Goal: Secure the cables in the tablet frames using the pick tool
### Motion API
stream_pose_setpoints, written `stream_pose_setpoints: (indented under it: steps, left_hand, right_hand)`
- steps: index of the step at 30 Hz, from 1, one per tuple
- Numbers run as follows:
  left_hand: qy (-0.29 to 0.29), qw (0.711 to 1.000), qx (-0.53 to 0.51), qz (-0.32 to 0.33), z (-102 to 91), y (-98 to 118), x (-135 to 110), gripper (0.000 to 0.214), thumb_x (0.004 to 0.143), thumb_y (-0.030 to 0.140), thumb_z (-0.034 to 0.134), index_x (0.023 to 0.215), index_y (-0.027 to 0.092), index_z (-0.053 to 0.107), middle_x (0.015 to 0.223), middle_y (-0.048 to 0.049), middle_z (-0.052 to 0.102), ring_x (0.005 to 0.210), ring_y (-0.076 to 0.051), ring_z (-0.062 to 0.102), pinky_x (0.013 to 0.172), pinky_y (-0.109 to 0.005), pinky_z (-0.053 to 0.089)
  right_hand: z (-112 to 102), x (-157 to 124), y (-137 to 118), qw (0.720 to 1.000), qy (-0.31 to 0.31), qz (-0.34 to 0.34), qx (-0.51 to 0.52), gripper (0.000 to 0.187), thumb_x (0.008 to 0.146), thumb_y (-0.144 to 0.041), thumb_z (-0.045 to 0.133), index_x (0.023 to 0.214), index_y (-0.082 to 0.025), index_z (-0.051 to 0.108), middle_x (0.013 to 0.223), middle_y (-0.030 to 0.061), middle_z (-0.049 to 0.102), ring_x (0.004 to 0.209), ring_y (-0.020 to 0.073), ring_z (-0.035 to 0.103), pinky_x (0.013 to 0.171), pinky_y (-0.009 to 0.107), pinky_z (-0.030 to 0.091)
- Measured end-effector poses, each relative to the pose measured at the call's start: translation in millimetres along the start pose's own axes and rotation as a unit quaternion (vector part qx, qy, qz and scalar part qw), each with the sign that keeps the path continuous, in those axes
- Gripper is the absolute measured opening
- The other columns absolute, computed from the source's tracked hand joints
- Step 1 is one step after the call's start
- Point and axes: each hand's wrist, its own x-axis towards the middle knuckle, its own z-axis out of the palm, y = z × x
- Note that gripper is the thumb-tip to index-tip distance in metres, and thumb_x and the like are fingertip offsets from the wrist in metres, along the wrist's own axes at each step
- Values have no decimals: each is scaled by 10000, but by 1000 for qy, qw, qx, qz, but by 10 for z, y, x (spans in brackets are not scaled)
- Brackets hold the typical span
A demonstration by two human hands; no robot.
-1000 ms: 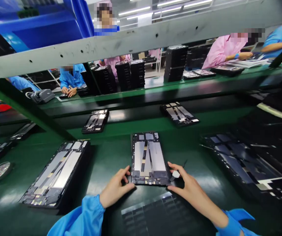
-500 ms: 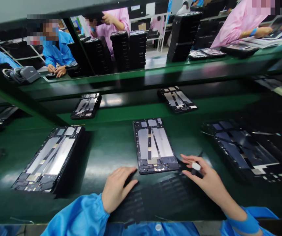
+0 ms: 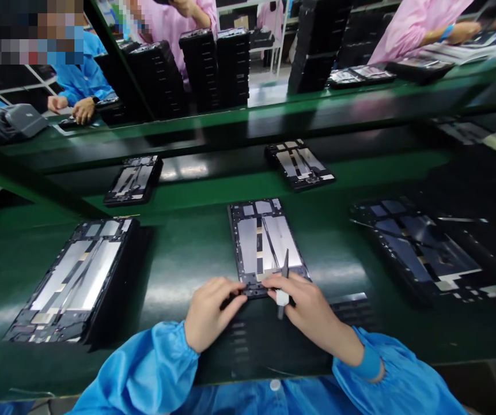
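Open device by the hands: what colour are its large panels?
Silver-grey; the large panels show best in the head view.

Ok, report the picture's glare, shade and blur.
Head view: white glare streaks the glossy green tabletop left of the central rectangular black-and-silver device; head view: the dark rectangular device at right lies in shade, panels dulled; head view: the far pink sleeve at upper right looks soft.

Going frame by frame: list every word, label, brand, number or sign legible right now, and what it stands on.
No text can be read.
Middle opened device: markings on its dark strip, if any, too small.
Opened device at left: any print too small.
Papers at upper right: too blurred.
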Motion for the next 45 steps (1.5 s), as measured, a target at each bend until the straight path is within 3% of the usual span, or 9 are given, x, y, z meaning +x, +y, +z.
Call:
stream_pose_setpoints:
  steps: [3,8,15,21,27,31,36,42,45]
  left_hand:
    - [-29,996,-27,-75,6,-48,120,248,920,397,600,1089,232,672,806,3,624,647,-119,569,609,-231,457]
    - [-47,993,-79,-78,130,-71,172,206,943,358,560,902,226,713,781,1,621,616,-108,546,586,-222,435]
    - [-19,992,-123,-29,164,-48,160,189,966,322,535,929,216,687,884,-26,692,771,-142,622,730,-255,483]
    - [-25,983,-148,-107,148,-12,146,222,894,374,627,1049,221,673,784,2,657,604,-115,548,621,-231,476]
    - [-19,975,-178,-128,159,5,149,165,918,302,588,878,208,717,727,4,651,588,-108,538,609,-216,456]
    - [-6,983,-153,-103,157,-6,156,178,937,327,576,953,215,715,758,-1,672,622,-119,570,633,-227,472]
    - [0,998,-59,-21,123,-26,141,180,965,313,543,970,222,698,876,-31,700,822,-170,619,728,-278,487]
    - [-48,995,-50,-67,130,-14,129,137,937,293,578,888,229,689,854,-17,646,822,-164,611,730,-280,487]
    - [-41,996,-35,-64,153,4,122,127,936,277,587,873,219,681,845,-11,622,810,-153,601,712,-264,483]
  right_hand:
    - [34,77,-21,1000,-16,14,-6,283,880,-43,505,1014,-221,679,882,56,707,819,222,668,734,344,560]
    - [73,150,-19,999,-22,26,26,260,878,-52,506,970,-227,674,872,38,717,799,204,669,703,310,546]
    - [30,206,-43,993,-46,65,85,156,869,-120,594,948,-240,653,866,11,721,813,197,685,722,297,526]
    - [73,194,-51,994,-7,74,74,100,876,-164,594,915,-239,647,850,11,731,794,200,688,701,294,517]
    - [111,184,-37,996,-1,57,62,140,845,-119,602,903,-236,651,840,11,734,786,203,685,698,305,513]
    - [108,186,-43,997,-3,56,60,147,848,-112,610,908,-240,647,838,4,729,788,203,679,704,306,503]
    - [98,190,-42,996,-13,53,67,142,867,-113,597,914,-242,633,863,4,722,815,203,672,734,314,494]
    - [64,189,-56,996,-30,48,67,178,848,-89,589,944,-236,619,812,-12,715,817,201,674,763,313,489]
    - [95,157,-34,997,-23,38,57,250,826,-42,568,978,-236,611,820,-10,705,829,204,660,774,319,480]
